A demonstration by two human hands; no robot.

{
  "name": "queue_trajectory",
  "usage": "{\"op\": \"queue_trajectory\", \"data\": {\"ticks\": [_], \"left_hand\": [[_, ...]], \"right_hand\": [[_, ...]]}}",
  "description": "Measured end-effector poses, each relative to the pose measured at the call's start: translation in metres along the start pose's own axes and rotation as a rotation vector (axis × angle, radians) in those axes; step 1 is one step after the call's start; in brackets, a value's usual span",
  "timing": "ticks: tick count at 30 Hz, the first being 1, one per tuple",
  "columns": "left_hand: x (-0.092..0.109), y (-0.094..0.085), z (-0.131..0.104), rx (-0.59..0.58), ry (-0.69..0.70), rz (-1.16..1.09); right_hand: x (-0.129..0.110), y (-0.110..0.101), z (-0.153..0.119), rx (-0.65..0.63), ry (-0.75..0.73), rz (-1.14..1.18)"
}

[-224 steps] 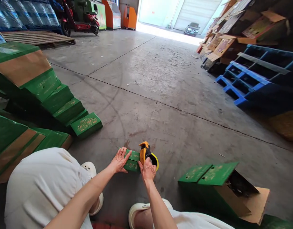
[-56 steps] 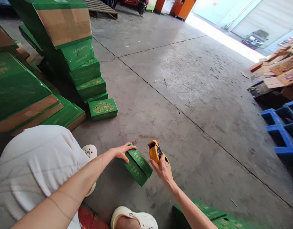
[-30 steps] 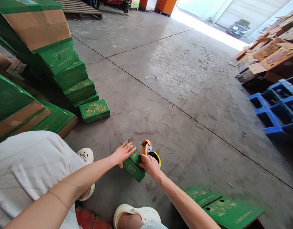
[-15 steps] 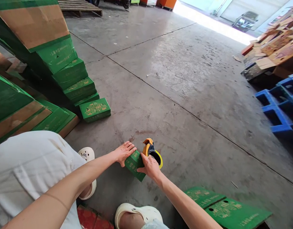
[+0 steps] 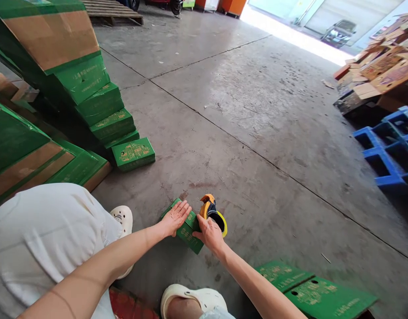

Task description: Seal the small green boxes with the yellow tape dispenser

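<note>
A small green box (image 5: pixel 190 241) with gold lettering lies on the floor in front of me. My left hand (image 5: pixel 176 219) rests flat across its top, fingers stretched out towards the right. At the right end, my right hand (image 5: pixel 209 233) grips the box, its thumb over the top and its index finger along the far edge. Just behind that hand is an orange and black tape dispenser (image 5: pixel 209 207) with a yellow-rimmed roll. My hand hides its lower part, so I cannot tell whether the palm touches it.
Stacked green cartons (image 5: pixel 106 104) stand at the left, with one green box (image 5: pixel 134 153) at their foot. More green boxes (image 5: pixel 319 292) are at lower right and a red box (image 5: pixel 129 303) by my feet. Blue pallets (image 5: pixel 386 155) and flattened cardboard (image 5: pixel 383 73) are far right.
My left hand has slid right and slightly down, from the box's left end onto the middle of its top, baring that end. My right hand and the tape dispenser keep their places.
</note>
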State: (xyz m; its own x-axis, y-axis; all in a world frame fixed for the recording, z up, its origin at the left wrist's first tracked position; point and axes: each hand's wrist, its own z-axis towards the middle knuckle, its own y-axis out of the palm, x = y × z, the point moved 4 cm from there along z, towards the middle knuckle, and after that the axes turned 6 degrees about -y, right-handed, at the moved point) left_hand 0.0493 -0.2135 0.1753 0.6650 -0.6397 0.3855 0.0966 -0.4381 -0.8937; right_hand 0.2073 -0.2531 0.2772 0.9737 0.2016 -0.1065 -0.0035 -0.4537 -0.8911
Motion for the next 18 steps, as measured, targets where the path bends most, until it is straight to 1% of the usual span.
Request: {"op": "queue_trajectory", "data": {"ticks": [3, 6, 10, 12, 16, 18], "left_hand": [[-0.002, -0.004, -0.006, 0.009, 0.035, -0.010], [-0.005, -0.007, -0.008, -0.005, 0.070, -0.021], [-0.009, -0.010, -0.007, -0.024, 0.103, -0.040], [-0.011, -0.012, -0.008, -0.022, 0.108, -0.047], [-0.013, -0.019, -0.011, -0.010, 0.130, -0.050], [-0.014, -0.021, -0.013, -0.001, 0.154, -0.047]], "right_hand": [[0.002, 0.004, 0.000, 0.011, -0.022, 0.006], [0.004, 0.007, 0.001, 0.021, -0.049, 0.002], [0.006, 0.006, 0.003, 0.079, -0.073, 0.020], [0.007, 0.004, 0.004, 0.096, -0.058, 0.034], [0.009, 0.000, 0.005, 0.072, 0.013, 0.056], [0.009, -0.002, 0.004, 0.064, 0.016, 0.068]]}}
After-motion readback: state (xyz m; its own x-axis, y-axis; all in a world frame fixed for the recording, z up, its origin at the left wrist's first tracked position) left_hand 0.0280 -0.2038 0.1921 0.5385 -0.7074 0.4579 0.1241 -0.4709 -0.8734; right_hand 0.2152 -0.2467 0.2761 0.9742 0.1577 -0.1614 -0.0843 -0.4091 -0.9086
